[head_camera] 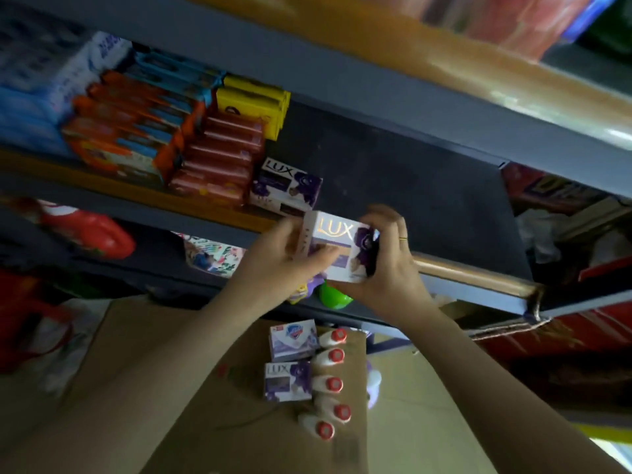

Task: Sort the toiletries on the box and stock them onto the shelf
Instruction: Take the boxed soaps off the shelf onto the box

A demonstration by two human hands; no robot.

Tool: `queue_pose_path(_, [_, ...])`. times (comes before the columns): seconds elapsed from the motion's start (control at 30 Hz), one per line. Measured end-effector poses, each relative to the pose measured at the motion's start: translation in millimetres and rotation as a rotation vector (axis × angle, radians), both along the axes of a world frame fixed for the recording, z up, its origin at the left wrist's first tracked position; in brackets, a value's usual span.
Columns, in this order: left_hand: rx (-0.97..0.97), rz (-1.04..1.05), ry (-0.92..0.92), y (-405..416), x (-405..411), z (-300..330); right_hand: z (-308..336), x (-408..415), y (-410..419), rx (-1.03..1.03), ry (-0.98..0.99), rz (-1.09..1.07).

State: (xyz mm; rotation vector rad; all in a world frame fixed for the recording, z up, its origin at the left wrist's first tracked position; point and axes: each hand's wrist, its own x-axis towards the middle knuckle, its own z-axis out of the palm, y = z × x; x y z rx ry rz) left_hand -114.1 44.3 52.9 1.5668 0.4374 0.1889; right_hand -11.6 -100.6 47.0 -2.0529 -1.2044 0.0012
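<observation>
Lux soap box [337, 246] hung just before the shelf [393, 172], left hand [277, 265] and right hand [386, 268] both grasping it, probably to square it beside the stocked Lux box [285, 186].

Sleeveless forearms, gold ring [403, 238]
</observation>
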Motion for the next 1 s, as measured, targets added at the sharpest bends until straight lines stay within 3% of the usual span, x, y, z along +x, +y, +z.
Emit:
queue_pose_path(0.07, [-0.079,0.052,0.013,3,-12,-1,2,-8,-1,-0.024,0.194,0.033])
queue_pose_path(0.17, [-0.298,0.099,0.026,10,-29,-11,13,-22,-10,0.023,0.764,0.012])
queue_pose_path(0.23, [-0.461,0.071,0.045,13,-39,-23,17,-31,-13,0.081,0.978,-0.029])
queue_pose_path(0.43, [-1.058,0.011,0.158,-6,-48,-52,24,-53,-2,0.062,1.025,0.021])
queue_pose_path(0.57, [-1.277,-0.002,0.138,-23,-49,-56,27,-50,6,-0.070,0.834,0.013])
queue_pose_path(0.63, [-1.267,0.044,0.167,-24,-49,-54,26,-47,7,-0.086,0.804,-0.026])
queue_pose_path(0.73, [-0.921,0.167,0.261,-22,-47,-46,15,-41,1,-0.153,0.827,-0.092])
queue_pose_path(0.87, [-0.121,0.243,0.131,-13,-56,-27,-11,-36,-15,-0.272,1.043,0.040])
queue_pose_path(1.0, [0.808,0.001,-0.127,-8,-68,-24,-32,-42,-13,-0.334,0.721,0.104])
